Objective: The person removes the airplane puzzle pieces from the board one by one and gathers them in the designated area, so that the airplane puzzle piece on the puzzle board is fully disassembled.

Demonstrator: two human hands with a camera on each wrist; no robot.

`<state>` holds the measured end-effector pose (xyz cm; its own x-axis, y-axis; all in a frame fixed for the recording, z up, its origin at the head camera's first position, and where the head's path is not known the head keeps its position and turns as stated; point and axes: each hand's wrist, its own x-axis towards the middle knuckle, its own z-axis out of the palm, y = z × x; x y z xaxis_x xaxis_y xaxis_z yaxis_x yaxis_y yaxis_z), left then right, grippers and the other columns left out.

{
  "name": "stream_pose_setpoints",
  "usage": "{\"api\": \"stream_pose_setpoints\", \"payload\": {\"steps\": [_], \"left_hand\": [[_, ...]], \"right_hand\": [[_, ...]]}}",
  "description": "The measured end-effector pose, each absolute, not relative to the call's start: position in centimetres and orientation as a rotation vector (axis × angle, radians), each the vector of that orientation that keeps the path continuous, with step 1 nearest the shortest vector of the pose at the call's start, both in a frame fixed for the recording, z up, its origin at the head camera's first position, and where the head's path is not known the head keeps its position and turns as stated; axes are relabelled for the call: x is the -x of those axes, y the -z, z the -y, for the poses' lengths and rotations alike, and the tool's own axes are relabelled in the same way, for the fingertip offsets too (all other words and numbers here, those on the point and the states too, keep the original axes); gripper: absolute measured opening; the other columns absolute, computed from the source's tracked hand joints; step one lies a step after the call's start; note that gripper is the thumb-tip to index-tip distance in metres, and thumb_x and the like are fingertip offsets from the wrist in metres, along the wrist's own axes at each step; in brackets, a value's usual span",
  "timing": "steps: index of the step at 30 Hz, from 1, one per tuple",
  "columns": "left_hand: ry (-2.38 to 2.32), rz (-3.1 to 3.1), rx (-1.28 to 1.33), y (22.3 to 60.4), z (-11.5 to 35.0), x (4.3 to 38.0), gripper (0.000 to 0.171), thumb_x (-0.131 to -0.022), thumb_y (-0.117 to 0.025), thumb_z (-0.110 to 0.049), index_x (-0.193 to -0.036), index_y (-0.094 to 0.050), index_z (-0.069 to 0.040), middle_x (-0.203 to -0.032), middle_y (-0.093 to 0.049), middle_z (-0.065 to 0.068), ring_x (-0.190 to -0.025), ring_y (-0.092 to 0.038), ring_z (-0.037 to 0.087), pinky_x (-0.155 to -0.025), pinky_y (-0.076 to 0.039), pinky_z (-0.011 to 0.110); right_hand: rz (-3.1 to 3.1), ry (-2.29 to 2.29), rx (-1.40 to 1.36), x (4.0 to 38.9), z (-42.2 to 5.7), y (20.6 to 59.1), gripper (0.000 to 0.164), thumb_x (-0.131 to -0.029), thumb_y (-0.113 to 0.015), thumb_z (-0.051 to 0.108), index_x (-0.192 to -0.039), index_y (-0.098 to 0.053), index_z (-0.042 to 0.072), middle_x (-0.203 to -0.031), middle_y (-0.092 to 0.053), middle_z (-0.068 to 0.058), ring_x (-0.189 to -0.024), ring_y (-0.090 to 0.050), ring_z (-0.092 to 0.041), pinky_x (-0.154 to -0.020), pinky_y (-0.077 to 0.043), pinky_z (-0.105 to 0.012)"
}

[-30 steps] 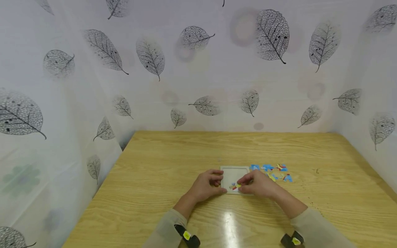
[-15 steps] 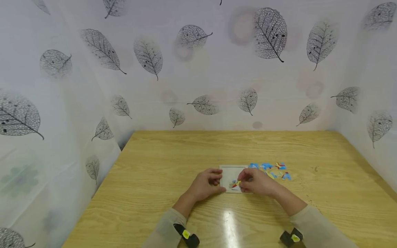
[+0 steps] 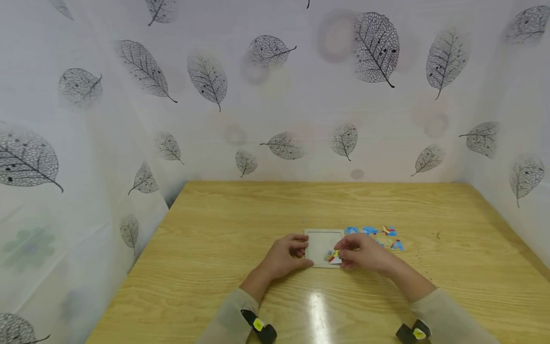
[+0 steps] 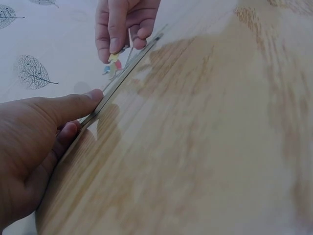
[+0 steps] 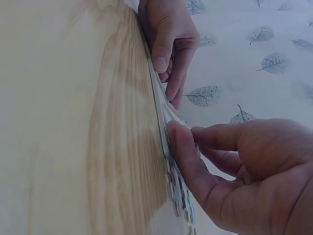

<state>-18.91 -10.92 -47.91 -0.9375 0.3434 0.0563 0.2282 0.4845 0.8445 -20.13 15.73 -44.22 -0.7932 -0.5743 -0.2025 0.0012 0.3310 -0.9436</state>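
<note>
A shallow white puzzle tray with a raised rim lies flat on the wooden table. My left hand grips its left side, the thumb at the near left corner and the other fingers along the edge. Between the thumb and fingers of my right hand is a jigsaw piece, printed yellow, red and blue with a white part. The piece is tilted over the tray's near right corner, partly covered by my fingertips. In the left wrist view, the same piece shows close above the tray edge.
Several loose jigsaw pieces, mostly blue with yellow and red, lie in two rows just right of the tray, partly behind my right hand. The wooden table ends at a leaf-patterned curtain at the back and sides.
My right hand has shifted slightly right with the jigsaw piece, from the tray's lower middle to its near right corner. My left hand stays on the tray.
</note>
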Motion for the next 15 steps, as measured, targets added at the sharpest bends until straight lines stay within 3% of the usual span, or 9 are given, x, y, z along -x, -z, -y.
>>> {"api": "stream_pose_setpoints", "payload": {"steps": [15], "left_hand": [[-1.458,-2.591,-0.493,48.3,10.9,19.1,0.051,-0.079,-0.086,-0.021,-0.124,-0.070,-0.007,-0.131,-0.063,0.001,-0.091,-0.058,0.003,-0.080,-0.051,0.017]], "right_hand": [[-2.117,1.555,0.433,19.7,-18.8,44.3,0.031,-0.099,-0.059,0.007,-0.122,-0.057,-0.013,-0.107,-0.061,-0.021,-0.087,-0.069,-0.022,-0.077,-0.060,-0.030]]}}
